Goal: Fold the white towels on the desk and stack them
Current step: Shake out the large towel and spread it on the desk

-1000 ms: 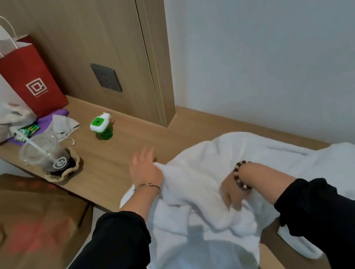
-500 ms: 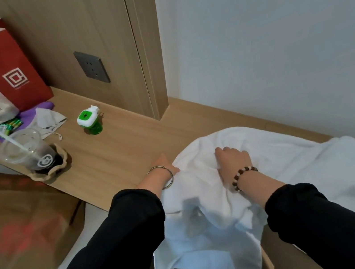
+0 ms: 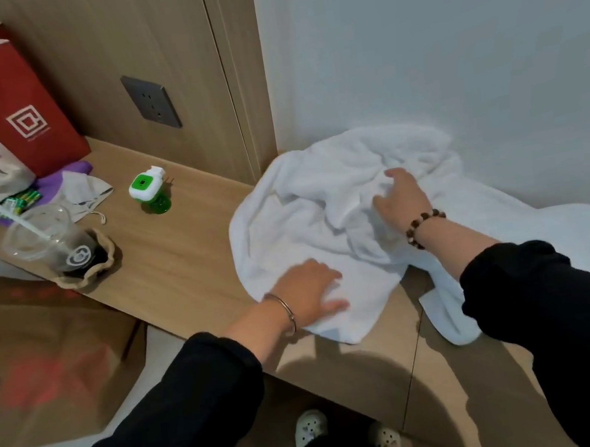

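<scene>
- My left hand [image 3: 308,291] presses flat, fingers straight, on the lower-left edge of the white towel [image 3: 321,180] at frame centre.
- My right hand [image 3: 400,198] sits up-right on the crumpled middle; I cannot tell whether it grips.

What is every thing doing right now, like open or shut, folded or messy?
white towel: crumpled, unfolded, on the desk.
left hand: flat, pressing the towel's near corner.
right hand: fingers curled into the towel's folds.
plastic cup: upright, lidded, straw in.
red bag: standing upright.
wall socket: nothing plugged in.
</scene>
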Demonstrator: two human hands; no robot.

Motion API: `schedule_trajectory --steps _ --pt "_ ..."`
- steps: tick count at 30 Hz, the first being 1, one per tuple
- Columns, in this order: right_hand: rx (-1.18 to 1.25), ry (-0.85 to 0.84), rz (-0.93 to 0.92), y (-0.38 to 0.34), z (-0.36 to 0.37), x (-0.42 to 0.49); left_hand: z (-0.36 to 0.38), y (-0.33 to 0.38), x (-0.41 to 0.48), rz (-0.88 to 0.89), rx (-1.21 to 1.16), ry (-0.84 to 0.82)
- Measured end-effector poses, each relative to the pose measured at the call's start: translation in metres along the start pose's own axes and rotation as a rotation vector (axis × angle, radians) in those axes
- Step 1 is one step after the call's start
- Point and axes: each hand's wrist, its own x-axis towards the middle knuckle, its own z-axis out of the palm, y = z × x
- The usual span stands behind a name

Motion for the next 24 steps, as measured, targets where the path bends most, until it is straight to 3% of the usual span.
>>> schedule_trajectory --steps 2,7,8,10,13,18,24 --pt "-0.185 -0.002 -0.157 0.011 0.008 -0.015 0.026 0.006 -0.006 0.014 0.100 -0.170" --pt "-0.480 0.016 -0.469 0.049 0.013 -0.063 0.040 0.011 0.000 -0.094 0.265 -0.037" --pt "-0.628 -0.011 -0.464 0.061 0.012 -0.070 0.037 0.009 0.003 -0.110 0.244 -0.006" --pt "-0.940 -0.058 -0.293 0.083 0.007 -0.080 0.025 0.007 0.006 -0.179 -0.061 0.135" --pt "-1.074 -0.036 0.012 0.103 -0.008 -0.085 -0.013 0.017 0.017 -0.326 -0.527 0.391" --pt "-0.864 -0.073 -0.052 0.081 -0.038 -0.069 -0.071 0.043 0.042 -0.384 -0.775 0.588" --pt "0.005 -0.499 -0.077 -0.005 -0.145 -0.067 -0.152 0.045 0.047 -0.510 -1.046 0.987"
